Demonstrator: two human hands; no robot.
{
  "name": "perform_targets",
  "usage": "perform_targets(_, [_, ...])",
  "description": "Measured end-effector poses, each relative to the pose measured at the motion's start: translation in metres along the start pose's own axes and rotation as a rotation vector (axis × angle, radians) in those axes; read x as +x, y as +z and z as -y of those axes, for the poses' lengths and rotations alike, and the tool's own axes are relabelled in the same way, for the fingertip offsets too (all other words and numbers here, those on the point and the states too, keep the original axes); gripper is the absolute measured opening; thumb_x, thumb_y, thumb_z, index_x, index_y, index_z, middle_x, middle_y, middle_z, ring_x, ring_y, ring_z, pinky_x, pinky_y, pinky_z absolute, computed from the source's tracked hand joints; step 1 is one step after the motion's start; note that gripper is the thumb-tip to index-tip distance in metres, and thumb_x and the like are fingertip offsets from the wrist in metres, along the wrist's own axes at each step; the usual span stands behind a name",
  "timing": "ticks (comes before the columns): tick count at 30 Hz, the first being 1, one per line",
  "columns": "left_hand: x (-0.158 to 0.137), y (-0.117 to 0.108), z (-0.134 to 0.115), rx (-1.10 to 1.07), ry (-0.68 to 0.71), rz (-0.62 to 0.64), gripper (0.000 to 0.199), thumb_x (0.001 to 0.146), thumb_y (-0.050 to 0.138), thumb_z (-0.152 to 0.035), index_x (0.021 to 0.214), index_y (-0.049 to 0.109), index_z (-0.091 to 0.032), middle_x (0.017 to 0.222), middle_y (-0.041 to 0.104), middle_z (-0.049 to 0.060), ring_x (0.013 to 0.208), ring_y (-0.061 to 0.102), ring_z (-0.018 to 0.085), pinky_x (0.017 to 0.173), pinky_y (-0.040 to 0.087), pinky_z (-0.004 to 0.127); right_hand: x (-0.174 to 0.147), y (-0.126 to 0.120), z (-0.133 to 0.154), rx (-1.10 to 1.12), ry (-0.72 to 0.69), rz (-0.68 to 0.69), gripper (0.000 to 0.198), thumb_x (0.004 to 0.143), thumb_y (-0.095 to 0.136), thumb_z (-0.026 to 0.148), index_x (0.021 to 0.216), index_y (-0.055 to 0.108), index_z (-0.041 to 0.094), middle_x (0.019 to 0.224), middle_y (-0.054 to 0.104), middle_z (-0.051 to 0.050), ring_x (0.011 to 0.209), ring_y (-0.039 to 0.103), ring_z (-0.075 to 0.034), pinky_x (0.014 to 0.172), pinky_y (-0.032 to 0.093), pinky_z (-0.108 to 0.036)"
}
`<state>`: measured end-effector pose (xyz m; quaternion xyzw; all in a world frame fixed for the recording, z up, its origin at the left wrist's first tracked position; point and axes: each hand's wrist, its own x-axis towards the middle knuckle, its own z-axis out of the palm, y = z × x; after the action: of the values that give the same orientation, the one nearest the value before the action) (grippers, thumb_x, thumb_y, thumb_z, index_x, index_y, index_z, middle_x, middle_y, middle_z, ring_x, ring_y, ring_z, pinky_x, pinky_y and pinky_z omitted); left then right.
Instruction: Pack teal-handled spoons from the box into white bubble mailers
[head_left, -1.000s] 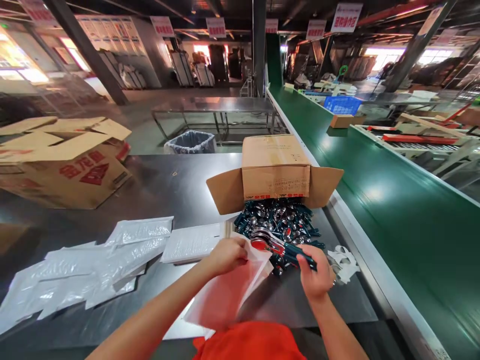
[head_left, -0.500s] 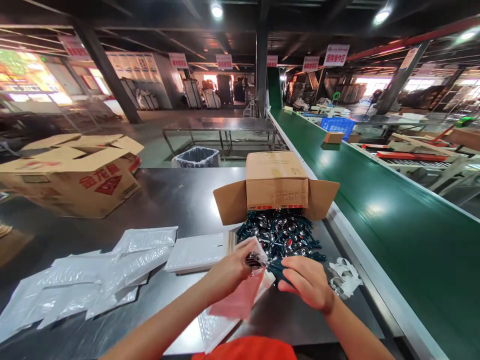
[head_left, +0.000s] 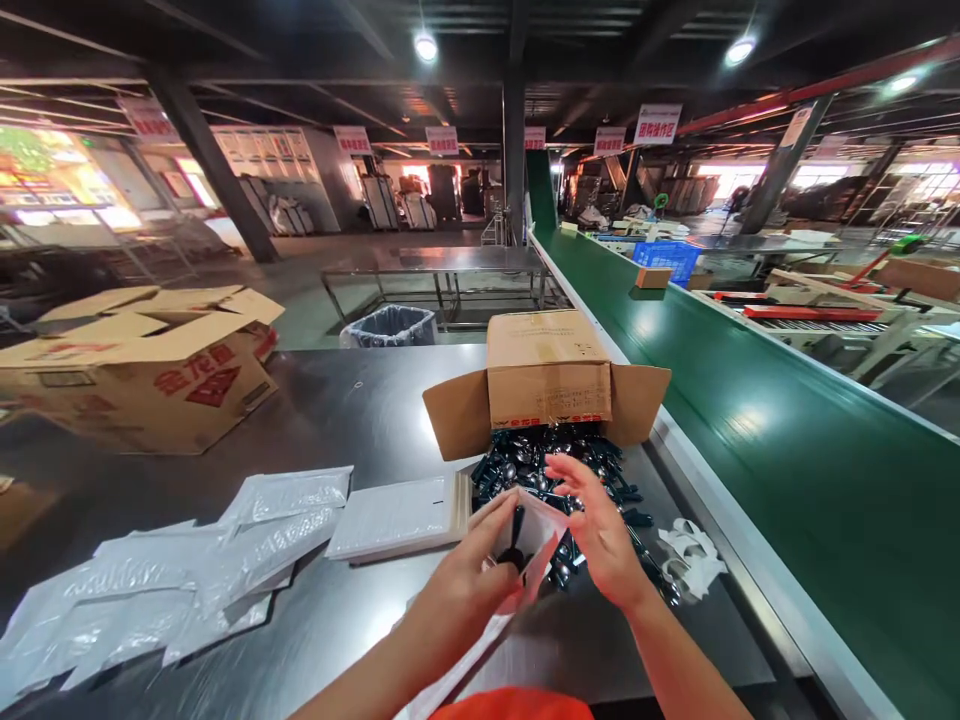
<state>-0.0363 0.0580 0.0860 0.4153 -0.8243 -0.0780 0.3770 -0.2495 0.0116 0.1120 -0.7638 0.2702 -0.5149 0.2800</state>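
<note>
My left hand is closed on a white bubble mailer, whose mouth stands open towards me. Inside the mailer some dark objects show, partly hidden by my fingers. My right hand is at the mailer's right edge, fingers stretched out and apart, the thumb side close to or touching the rim. Just beyond both hands lies a heap of spoons with dark green handles, spilling from a tipped cardboard box. A neat stack of white bubble mailers lies left of the heap.
Several white mailers overlap on the left of the metal table. A large carton stands behind them. Crumpled white scraps lie to the right, beside the green conveyor belt. A lined bin stands past the table.
The bundle of dark-handled spoons is no longer in my right hand, whose fingers have spread. The mailer has turned upright, its mouth open, with dark objects inside.
</note>
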Motion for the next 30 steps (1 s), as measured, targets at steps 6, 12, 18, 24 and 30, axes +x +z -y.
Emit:
perform_targets(6, [0.003,-0.012,-0.009,0.165,0.268,-0.132,0.018,0.09,0.053,-0.007,0.08,0.065,-0.017,0.154,0.042,0.014,0.143,0.039,0.031,0.107,0.05,0.04,-0.014,0.017,-0.025,0.185,0.201,0.028,0.044,0.096,0.053,0.054,0.128,0.061,0.025,0.126,0.065,-0.01,0.114,0.063,-0.023,0.098,0.052,-0.035])
perform_targets(12, [0.004,-0.006,-0.007,0.197,0.202,-0.225,0.015,0.093,0.053,-0.014,0.084,0.064,-0.019,0.125,0.062,0.013,0.127,0.056,0.025,0.097,0.057,0.036,-0.028,0.031,-0.023,0.016,0.035,-0.166,0.025,0.095,0.059,0.041,0.093,0.075,0.022,0.083,0.072,-0.003,0.075,0.067,-0.018,0.069,0.057,-0.027])
perform_targets(18, [-0.005,0.004,0.013,0.271,0.206,-0.314,0.015,0.091,0.058,-0.011,0.097,0.068,-0.021,0.1,0.068,0.007,0.104,0.065,0.018,0.085,0.057,0.027,-0.038,0.039,-0.018,-0.073,-0.134,-0.356,0.027,0.091,0.054,0.015,0.103,0.076,0.026,0.086,0.074,-0.003,0.073,0.07,-0.018,0.064,0.059,-0.026])
perform_targets(24, [-0.013,0.009,0.026,0.577,0.339,-0.49,0.031,0.084,0.064,-0.004,0.11,0.068,-0.02,0.113,0.066,0.012,0.105,0.058,0.026,0.087,0.047,0.039,-0.04,0.05,-0.012,-0.111,-0.208,-0.436,0.033,0.091,0.052,0.01,0.11,0.072,0.027,0.086,0.07,-0.003,0.073,0.067,-0.017,0.061,0.058,-0.026])
perform_targets(30, [-0.005,0.015,0.024,0.534,0.269,-0.53,0.033,0.084,0.063,-0.001,0.112,0.067,-0.019,0.104,0.063,0.012,0.095,0.059,0.022,0.081,0.048,0.036,-0.037,0.054,-0.011,-0.152,-0.203,-0.499,0.03,0.095,0.05,0.017,0.112,0.071,0.031,0.084,0.071,-0.004,0.069,0.068,-0.021,0.057,0.06,-0.031])
